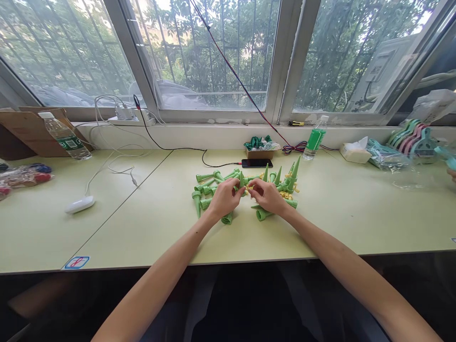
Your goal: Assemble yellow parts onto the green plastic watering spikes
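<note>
Over a spread of green plastic plant-watering spikes, my two hands meet nearly fingertip to fingertip. My left hand (226,195) is closed around a green watering spike (242,179), its pointed tip rising above the fingers. Between the thumb and fingers of my right hand (266,194) is a small yellow valve (249,188), held close to the spike. More spikes lie left of my hands, one of them a tapered spike (197,203). To the right, several spikes (294,175) stand point up among loose yellow valves (285,194). My fingers partly cover the valve and the held spike.
Behind the spikes lie a black phone (257,163) on a cable and a small box (260,153). Water bottles (315,138) stand at the back. Tissues (355,152) and hangers (409,137) are at right, a white mouse (80,204) at left.
</note>
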Demonstrator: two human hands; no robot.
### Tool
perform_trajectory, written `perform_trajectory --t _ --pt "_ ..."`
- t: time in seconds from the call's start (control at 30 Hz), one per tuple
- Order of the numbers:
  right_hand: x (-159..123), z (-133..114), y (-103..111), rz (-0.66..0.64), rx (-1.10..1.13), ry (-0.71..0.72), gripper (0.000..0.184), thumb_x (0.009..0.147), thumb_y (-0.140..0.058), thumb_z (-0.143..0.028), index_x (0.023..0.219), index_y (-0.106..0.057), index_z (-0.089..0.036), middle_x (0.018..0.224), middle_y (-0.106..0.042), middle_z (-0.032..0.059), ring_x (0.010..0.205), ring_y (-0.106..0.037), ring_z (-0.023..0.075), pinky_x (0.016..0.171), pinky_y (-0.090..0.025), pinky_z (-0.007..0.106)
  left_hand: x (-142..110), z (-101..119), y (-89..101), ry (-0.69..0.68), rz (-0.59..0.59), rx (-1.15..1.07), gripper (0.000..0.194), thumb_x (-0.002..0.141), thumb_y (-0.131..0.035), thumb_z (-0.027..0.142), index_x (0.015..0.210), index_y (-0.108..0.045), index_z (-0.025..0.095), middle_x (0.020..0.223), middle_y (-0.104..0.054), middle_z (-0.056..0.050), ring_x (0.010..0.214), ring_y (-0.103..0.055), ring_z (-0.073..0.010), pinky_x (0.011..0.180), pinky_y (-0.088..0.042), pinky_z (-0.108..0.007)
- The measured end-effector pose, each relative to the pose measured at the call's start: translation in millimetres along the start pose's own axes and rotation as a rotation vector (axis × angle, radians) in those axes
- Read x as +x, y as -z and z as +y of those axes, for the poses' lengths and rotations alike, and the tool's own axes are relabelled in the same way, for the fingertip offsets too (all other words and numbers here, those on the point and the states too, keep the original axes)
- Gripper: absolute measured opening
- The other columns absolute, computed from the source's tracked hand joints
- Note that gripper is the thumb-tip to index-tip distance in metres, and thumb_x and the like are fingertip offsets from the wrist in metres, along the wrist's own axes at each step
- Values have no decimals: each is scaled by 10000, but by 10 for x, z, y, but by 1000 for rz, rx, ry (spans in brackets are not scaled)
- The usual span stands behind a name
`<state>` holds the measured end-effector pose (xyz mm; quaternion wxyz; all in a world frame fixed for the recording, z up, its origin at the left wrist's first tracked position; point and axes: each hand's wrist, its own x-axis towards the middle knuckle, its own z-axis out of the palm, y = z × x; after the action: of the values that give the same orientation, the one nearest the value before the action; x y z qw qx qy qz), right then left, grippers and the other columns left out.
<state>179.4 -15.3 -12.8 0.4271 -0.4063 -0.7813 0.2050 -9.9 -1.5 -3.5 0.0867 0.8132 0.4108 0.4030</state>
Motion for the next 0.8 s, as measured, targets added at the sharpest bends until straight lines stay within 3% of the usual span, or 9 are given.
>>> perform_trajectory --t 0.23,0.47,0.8 --pt "9 -26 11 -8 -31 -7 322 977 -479 -399 754 -581 -190 615 -609 -3 510 -471 115 571 -385 263 -5 -7 -5 -4 2 -2 179 880 -601 250 738 -507 194 702 -560 -1 593 -517 -138 585 -392 -287" --pt "3 -13 8 45 4 -18 225 925 -577 -409 990 -604 -196 657 -630 -4 541 -515 137 576 -408 271 5 5 7 11 11 -27 188 872 -612 247 731 -502 192 698 -554 2 586 -514 -129 573 -396 -276" --pt "9 -22 12 10 -12 4 231 956 -518 -392 861 -595 -196 676 -635 4 540 -484 125 575 -395 270 -3 1 8 11 1 -28 170 883 -597 254 746 -519 190 720 -571 -5 596 -527 -132 575 -400 -280"
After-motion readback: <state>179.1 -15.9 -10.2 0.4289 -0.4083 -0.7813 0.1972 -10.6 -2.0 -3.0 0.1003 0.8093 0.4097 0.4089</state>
